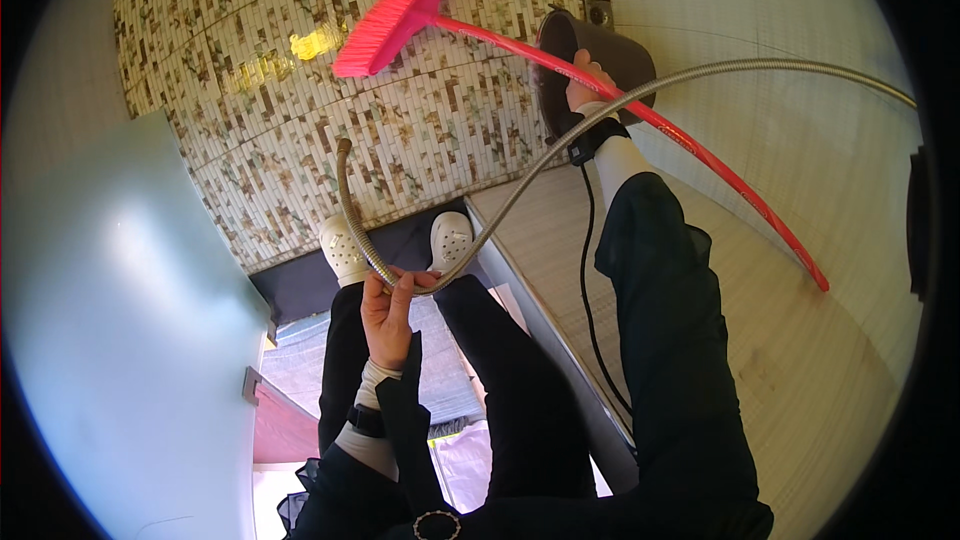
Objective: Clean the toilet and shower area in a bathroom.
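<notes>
My left hand (390, 315) is closed around a flexible metal shower hose (485, 230), a little above my shoes. From my fingers the hose's free end (343, 148) rises to the far left; the rest arcs up to the right and across the broom's handle. My right hand (590, 82) is closed on the handle of a pink-red broom (700, 152). Its broom head (398, 15), with long pink bristles, points to the far left. Just behind my right hand is a dark bucket (632, 55), its mouth turned leftward and partly hidden by hand and handle.
Mosaic-patterned floor (270, 140) with a yellow glare lies ahead. A drain (598, 12) sits beside the bucket. A frosted glass panel (120, 290) stands at the left, pale walls (780, 370) at the right. My white clogs (452, 240) rest on a dark sill. A black cord (588, 310) hangs from my right wrist.
</notes>
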`<state>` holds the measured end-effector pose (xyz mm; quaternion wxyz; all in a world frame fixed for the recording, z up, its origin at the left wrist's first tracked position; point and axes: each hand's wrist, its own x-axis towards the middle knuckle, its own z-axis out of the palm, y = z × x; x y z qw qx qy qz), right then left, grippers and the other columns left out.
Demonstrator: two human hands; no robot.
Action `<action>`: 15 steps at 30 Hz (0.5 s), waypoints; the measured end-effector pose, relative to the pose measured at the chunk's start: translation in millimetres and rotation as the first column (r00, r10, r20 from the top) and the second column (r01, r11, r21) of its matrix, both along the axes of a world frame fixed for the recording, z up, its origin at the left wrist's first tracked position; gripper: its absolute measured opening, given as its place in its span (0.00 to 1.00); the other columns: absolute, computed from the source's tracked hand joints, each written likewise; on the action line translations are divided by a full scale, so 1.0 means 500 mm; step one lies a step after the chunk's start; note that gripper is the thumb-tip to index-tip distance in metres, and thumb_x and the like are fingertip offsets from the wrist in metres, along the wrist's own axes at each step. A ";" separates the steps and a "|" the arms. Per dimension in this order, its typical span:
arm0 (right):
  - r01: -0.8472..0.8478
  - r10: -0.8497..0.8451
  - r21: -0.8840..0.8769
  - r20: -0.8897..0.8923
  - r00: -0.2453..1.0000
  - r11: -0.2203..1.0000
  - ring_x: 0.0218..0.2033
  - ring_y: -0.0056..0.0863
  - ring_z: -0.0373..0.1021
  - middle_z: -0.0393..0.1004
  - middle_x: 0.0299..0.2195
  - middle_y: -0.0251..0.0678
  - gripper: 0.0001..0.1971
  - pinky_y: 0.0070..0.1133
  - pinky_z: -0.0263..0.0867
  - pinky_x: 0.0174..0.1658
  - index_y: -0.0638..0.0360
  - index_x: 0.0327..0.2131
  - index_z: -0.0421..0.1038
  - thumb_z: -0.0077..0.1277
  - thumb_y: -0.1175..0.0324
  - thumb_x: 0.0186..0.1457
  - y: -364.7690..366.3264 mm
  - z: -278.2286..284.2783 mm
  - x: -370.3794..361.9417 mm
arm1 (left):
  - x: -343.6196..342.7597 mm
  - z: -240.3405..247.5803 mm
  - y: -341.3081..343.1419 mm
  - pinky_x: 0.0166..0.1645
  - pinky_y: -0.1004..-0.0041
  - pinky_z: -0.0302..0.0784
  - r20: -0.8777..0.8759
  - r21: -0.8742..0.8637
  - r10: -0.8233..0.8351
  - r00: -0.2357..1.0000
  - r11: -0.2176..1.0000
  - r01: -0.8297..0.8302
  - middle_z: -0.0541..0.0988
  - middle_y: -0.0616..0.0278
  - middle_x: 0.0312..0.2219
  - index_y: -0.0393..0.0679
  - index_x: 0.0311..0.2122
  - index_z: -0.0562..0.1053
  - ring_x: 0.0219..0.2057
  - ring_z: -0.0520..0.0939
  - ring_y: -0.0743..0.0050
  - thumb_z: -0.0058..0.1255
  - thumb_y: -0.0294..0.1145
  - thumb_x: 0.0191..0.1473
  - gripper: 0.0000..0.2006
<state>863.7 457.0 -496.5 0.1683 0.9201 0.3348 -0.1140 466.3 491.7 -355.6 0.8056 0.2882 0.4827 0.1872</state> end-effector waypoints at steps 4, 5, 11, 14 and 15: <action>-0.019 0.019 -0.014 0.001 1.000 1.000 0.30 0.47 0.72 0.71 0.26 0.51 0.06 0.35 0.69 0.30 0.60 0.30 0.59 0.36 0.68 0.55 0.016 0.013 0.016 | 0.005 0.001 0.002 0.42 0.71 0.70 0.014 -0.014 0.016 1.000 1.000 -0.016 0.76 0.56 0.26 0.41 0.34 0.63 0.35 0.78 0.63 0.37 0.27 0.57 0.03; -0.022 0.022 -0.017 0.002 1.000 1.000 0.30 0.47 0.72 0.72 0.27 0.51 0.06 0.35 0.69 0.30 0.60 0.31 0.59 0.36 0.68 0.55 0.017 0.015 0.019 | 0.005 -0.001 0.003 0.42 0.71 0.70 0.014 -0.015 0.018 1.000 1.000 -0.017 0.76 0.56 0.26 0.41 0.34 0.63 0.35 0.78 0.63 0.37 0.27 0.57 0.03; 0.099 -0.097 -0.067 0.028 0.995 0.993 0.34 0.48 0.71 0.72 0.29 0.52 0.07 0.38 0.68 0.35 0.61 0.33 0.60 0.37 0.68 0.54 -0.028 0.017 0.054 | 0.000 -0.005 0.015 0.44 0.70 0.70 0.017 -0.007 0.000 1.000 1.000 0.000 0.75 0.56 0.27 0.40 0.34 0.63 0.34 0.78 0.63 0.37 0.27 0.57 0.04; 0.164 -0.166 0.030 0.099 0.981 0.986 0.33 0.48 0.71 0.73 0.30 0.47 0.09 0.37 0.67 0.34 0.60 0.33 0.61 0.43 0.68 0.49 -0.099 -0.016 0.083 | -0.008 -0.009 0.015 0.45 0.69 0.70 0.008 -0.025 0.023 1.000 0.999 -0.023 0.76 0.56 0.27 0.39 0.34 0.62 0.35 0.77 0.67 0.39 0.26 0.57 0.03; 0.174 -0.177 0.038 0.075 0.981 0.984 0.33 0.48 0.71 0.73 0.30 0.47 0.09 0.37 0.67 0.34 0.60 0.33 0.61 0.43 0.68 0.49 -0.120 -0.028 0.075 | -0.011 -0.004 0.020 0.45 0.69 0.70 -0.033 -0.002 -0.012 0.999 1.000 0.012 0.76 0.56 0.27 0.39 0.34 0.62 0.35 0.77 0.67 0.39 0.26 0.57 0.03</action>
